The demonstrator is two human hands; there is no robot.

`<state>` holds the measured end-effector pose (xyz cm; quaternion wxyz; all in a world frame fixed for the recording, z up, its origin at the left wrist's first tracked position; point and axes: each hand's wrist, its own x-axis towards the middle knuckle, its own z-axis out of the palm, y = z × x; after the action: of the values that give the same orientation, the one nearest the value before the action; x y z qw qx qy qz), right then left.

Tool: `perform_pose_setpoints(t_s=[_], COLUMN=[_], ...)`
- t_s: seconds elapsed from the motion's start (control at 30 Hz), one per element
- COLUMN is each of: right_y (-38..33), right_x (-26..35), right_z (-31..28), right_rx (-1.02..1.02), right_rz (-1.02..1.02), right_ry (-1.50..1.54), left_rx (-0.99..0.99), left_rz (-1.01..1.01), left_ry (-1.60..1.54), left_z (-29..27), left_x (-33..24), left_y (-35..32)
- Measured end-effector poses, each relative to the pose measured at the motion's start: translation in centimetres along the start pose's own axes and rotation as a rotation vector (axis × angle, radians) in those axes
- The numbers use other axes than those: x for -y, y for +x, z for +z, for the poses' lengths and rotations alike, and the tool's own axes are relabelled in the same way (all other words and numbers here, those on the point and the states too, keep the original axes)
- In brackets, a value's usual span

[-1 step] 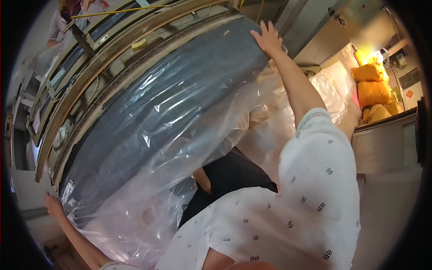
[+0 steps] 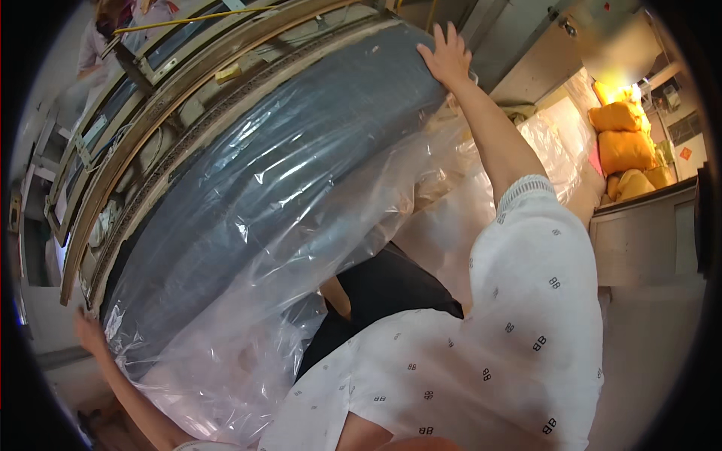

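Observation:
A dark grey, fabric-like surface [image 2: 380, 79] slants across the view in front of me. Clear plastic sheeting [image 2: 248, 225] lies over it in shiny wrinkles and hangs down toward my lap. At the far right end, my right hand [image 2: 449, 60] rests on the grey surface's edge with fingers spread. My arms are stretched wide apart. At the near left end, my left hand [image 2: 90, 332] is beside the sheeting's edge. Its fingers point up and look loosely extended, though they are small and partly blurred, and I see nothing held in them.
Beyond the grey surface runs a long machine frame [image 2: 184, 94] with curved-looking rails and a yellow rod [image 2: 195, 20]. Another person [image 2: 94, 45] is at the far left. Stacked orange bundles [image 2: 626, 150] sit at the right, near a pale cabinet [image 2: 643, 244]. More clear plastic [image 2: 560, 143] lies behind my right arm.
My left hand has shifted slightly upward along the left end. My right hand has moved a little up, its fingers still spread. The sheeting looks almost the same.

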<state>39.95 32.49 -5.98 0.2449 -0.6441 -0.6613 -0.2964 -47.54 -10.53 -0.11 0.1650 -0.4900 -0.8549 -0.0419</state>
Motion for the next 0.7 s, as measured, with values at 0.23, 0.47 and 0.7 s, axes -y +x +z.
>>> perform_pose_setpoints(t_s=[0.23,0.47,0.7], right_y=[3.5,-25.3,-41.8], right_x=[-5.1,-21.3,-11.6], right_z=[-3.5,2.2,3.2], right_rx=[0.339,0.836,0.636], right_rz=[-0.179,0.656,1.036], right_ry=[0.898,0.600,-0.041], left_rx=[0.154,-0.078,-0.056], left_rz=[0.500,0.499,0.482], left_ry=[-0.409,-0.332,-0.299], left_z=[-3.8,-0.2,0.9], left_x=[-31.7,-32.5,-30.2], left_y=[-7.3,-3.4,-2.9])
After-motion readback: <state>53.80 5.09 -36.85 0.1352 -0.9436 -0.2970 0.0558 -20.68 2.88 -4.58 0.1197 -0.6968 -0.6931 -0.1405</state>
